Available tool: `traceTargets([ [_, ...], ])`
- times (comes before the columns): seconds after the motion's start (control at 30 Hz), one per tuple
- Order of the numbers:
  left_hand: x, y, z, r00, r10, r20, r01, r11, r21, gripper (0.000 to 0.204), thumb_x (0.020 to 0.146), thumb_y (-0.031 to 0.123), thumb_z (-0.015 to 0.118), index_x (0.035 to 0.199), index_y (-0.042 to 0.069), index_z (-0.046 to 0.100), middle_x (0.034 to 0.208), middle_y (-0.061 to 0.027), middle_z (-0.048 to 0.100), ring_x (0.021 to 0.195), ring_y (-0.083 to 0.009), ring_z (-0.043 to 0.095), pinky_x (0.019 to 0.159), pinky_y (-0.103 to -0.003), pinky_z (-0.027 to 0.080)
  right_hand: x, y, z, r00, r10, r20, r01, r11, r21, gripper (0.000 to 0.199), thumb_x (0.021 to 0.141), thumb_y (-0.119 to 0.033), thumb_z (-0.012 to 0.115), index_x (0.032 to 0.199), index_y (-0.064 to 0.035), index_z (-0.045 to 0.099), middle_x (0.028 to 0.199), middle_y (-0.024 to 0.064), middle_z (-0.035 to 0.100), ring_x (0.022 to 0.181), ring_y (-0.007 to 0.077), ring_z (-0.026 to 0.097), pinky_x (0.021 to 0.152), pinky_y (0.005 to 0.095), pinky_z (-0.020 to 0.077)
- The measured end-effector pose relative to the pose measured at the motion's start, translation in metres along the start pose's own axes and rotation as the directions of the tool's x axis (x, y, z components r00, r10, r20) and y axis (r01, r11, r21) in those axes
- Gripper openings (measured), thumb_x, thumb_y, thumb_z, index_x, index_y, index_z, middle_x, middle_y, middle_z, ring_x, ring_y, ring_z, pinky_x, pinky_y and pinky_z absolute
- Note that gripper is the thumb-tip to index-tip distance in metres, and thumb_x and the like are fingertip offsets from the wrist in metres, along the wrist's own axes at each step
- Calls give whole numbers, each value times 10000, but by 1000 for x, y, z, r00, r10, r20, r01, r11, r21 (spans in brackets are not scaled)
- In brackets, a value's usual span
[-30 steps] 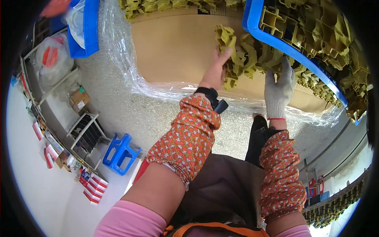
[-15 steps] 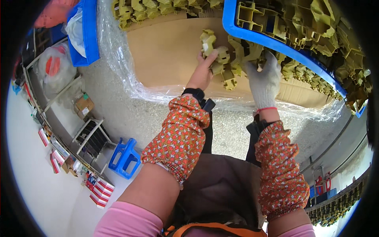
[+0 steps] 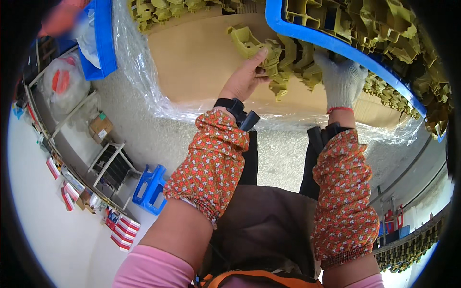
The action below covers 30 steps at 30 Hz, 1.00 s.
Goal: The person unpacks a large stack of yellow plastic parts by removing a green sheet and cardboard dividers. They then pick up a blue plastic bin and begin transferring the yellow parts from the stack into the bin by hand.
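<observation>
My bare left hand (image 3: 244,80) has its thumb and fingers closed on an olive-yellow plastic part (image 3: 246,42), a bracket-like moulding with cut-outs. The part is at the left end of a row of similar plastic parts (image 3: 288,54) on brown cardboard. My right hand (image 3: 343,84), in a pale knitted glove, is at the row beside the rim of a blue crate (image 3: 312,39). Its fingers are curled and their tips hidden, so what they grip cannot be made out. Other olive-yellow parts (image 3: 307,72) lie between the two hands.
More olive-yellow parts (image 3: 355,24) fill the blue crate, and others (image 3: 153,12) line the cardboard's (image 3: 192,62) far edge. Clear plastic wrap (image 3: 139,62) surrounds the cardboard. On the left are a blue bin (image 3: 103,48), a blue stool (image 3: 150,189) and a small carton (image 3: 101,126).
My right hand has moved right and slightly away along the row. The part in my left hand has turned and lies further left, against the row's end.
</observation>
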State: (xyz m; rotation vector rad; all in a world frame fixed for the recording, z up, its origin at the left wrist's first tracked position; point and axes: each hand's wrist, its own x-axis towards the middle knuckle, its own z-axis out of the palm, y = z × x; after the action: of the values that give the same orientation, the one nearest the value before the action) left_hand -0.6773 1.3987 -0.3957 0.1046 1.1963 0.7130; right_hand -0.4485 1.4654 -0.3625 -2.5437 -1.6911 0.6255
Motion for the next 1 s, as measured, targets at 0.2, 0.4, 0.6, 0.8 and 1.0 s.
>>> traceTargets([
  [0.2, 3, 15, -16, 991, 124, -39, -103, 930, 352, 688, 955, 594, 642, 1324, 13, 642, 1313, -50, 642, 1206, -182, 571, 1049, -330, 413, -40, 0, 1, 995, -71, -64, 78, 991, 110, 722, 705, -469, 873, 1169, -7, 568, 1108, 269, 622, 1030, 448, 595, 899, 540, 497],
  [0.4, -3, 18, -33, 999, 47, 2, -45, 930, 364, 546, 1023, 435, 599, 1423, 65, 570, 1345, -45, 644, 1250, -157, 565, 1073, -362, 428, -65, 19, 29, 950, 198, 243, -313, 546, 777, 613, 781, -339, 880, 1148, 27, 552, 1072, 152, 664, 973, 276, 640, 870, 393, 520],
  [0.6, 2, 24, -30, 1000, -1, 16, 0, 999, 39, 530, 1014, 476, 620, 1406, 122, 581, 1320, -24, 662, 1190, -155, 610, 1012, -342, 466, -28, 8, 23, 917, 126, 378, -395, 174, 902, 566, 822, -193, 880, 1268, 17, 602, 1167, 114, 697, 958, 154, 657, 821, 295, 535],
  [0.8, 7, 37, -16, 996, -3, -84, -2, 999, -54, 486, 991, 463, 671, 1332, 122, 618, 1260, 12, 687, 1096, -113, 661, 866, -253, 538, -7, 16, 12, 697, 2, 717, -699, 224, 679, 334, 897, -266, 798, 1151, -65, 715, 923, 29, 721, 678, 141, 636, 644, 246, 533],
  [1.0, -8, 26, -36, 998, -65, -6, 65, 998, 16, 473, 955, 368, 744, 1320, 101, 604, 1253, -31, 684, 1087, -163, 683, 935, -330, 574, -39, 46, 40, 703, -30, 711, -612, 484, 626, 288, 933, -195, 703, 1180, -47, 708, 895, 49, 699, 698, 135, 614, 688, 273, 569],
])
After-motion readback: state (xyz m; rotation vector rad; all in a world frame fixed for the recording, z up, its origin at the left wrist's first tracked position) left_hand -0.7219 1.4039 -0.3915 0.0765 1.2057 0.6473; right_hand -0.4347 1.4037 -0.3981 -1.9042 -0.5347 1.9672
